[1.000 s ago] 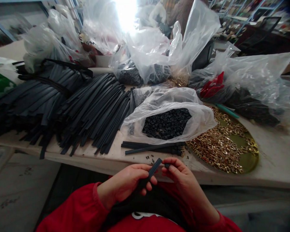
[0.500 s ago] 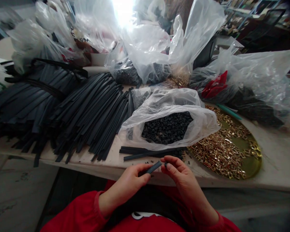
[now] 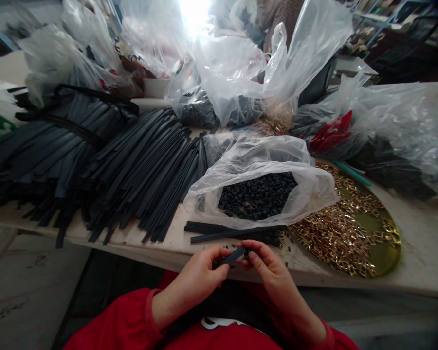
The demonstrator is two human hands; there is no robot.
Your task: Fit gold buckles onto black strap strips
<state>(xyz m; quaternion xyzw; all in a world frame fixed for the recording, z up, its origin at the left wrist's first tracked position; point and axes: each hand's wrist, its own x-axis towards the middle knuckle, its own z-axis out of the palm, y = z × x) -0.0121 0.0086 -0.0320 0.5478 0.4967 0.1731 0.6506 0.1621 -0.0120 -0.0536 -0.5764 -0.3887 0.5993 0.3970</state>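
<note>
My left hand (image 3: 200, 277) is closed on a narrow black strap (image 3: 230, 257), just below the table's front edge. My right hand (image 3: 268, 270) pinches a small black loop at the strap's tip; the loop is mostly hidden by my fingers. Both hands meet over my lap. Right above them a few loose black straps (image 3: 219, 233) lie on the table. Behind those, an open clear bag of small black loops (image 3: 259, 194) gapes toward me.
A big pile of black straps (image 3: 124, 165) covers the table's left half. A round gold tray (image 3: 383, 253) heaped with gold metal buckles sits at the right. Several clear plastic bags (image 3: 241, 73) crowd the back. Bare floor (image 3: 29, 296) lies to my left.
The strap has dropped from a steep tilt to nearly flat, and my hands have closed together, so the right fingers now touch the strap's tip.
</note>
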